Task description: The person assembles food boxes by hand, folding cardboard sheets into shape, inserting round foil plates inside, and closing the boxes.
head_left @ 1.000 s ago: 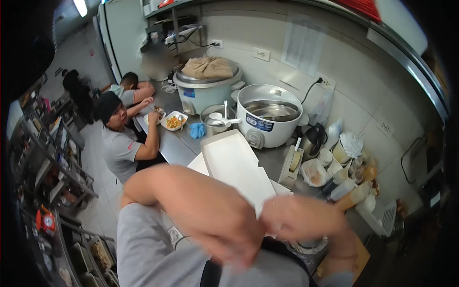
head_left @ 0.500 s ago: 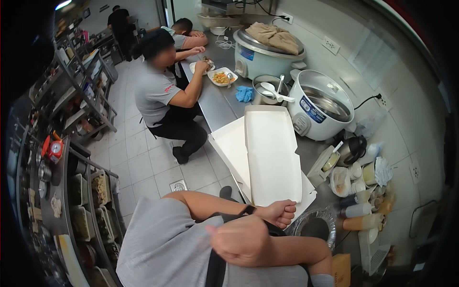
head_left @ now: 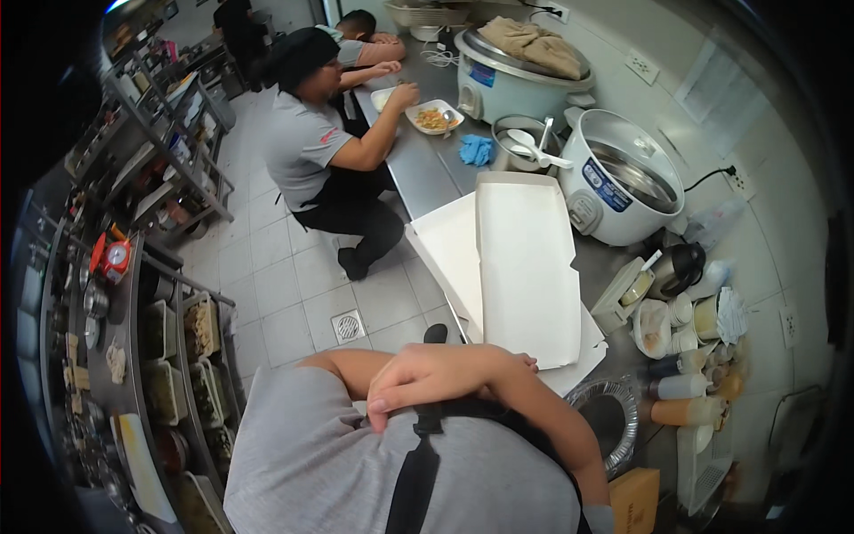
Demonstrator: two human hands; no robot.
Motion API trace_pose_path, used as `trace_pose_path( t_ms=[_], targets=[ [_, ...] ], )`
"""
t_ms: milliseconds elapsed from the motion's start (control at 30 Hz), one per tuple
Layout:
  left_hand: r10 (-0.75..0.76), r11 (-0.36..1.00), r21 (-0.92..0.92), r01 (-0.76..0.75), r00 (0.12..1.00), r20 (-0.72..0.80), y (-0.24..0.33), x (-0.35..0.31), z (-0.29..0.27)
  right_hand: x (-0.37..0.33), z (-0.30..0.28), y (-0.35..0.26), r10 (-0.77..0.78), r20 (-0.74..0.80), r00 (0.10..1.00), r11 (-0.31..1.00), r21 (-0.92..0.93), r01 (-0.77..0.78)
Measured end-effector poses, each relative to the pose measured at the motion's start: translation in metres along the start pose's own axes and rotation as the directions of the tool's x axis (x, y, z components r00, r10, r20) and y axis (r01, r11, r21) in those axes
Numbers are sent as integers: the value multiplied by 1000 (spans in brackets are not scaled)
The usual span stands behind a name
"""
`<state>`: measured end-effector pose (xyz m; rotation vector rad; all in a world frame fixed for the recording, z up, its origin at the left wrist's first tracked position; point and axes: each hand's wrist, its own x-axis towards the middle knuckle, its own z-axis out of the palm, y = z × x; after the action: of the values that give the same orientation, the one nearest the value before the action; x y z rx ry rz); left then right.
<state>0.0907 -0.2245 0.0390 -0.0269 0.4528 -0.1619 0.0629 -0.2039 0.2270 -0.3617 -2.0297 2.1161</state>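
Note:
My forearms cross in front of my grey shirt. My right hand point(head_left: 436, 372) lies over my left forearm, its fingers curled down together near the black strap point(head_left: 427, 423), with nothing seen in them. Most of my left hand point(head_left: 530, 361) is hidden behind the right forearm; only a bit of its fingers shows, beside the lower edge of a white cardboard box point(head_left: 527, 276). That long, shallow box rests open and bare inside on another white cardboard piece point(head_left: 445, 254). Neither hand appears to hold the cardboard.
Rice cookers point(head_left: 623, 182) and a metal pot point(head_left: 511, 151) with white spoons line the wall. A foil tray point(head_left: 630, 409) and several sauce bottles point(head_left: 685, 411) are at right. One person point(head_left: 320, 133) crouches eating at the steel table; another leans farther back. Shelving point(head_left: 133, 338) stands left.
My right hand has moved up and come to lie across my left forearm. The left fist, visible before, is now mostly covered. The view has shifted slightly.

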Motion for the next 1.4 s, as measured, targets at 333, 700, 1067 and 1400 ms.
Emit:
trace_pose_path(
  t_ms=[333,700,1067,1400],
  targets=[
    [40,938,343,-59,997,61,-16,-8,-9,55,21,74,52,385,921,997,34,-70],
    [-15,937,348,-5,998,56,-10,-21,3,46,18,82,78,205,976,996,-64,-67],
    [922,104,929,-355,384,44,86,-70,9,-160,93,153,162,-982,-92,979,149,141],
    [-399,-757,78,-649,553,732,-130,68,105,-258,214,222,-232,-909,-347,330,262,-907]
  ],
)
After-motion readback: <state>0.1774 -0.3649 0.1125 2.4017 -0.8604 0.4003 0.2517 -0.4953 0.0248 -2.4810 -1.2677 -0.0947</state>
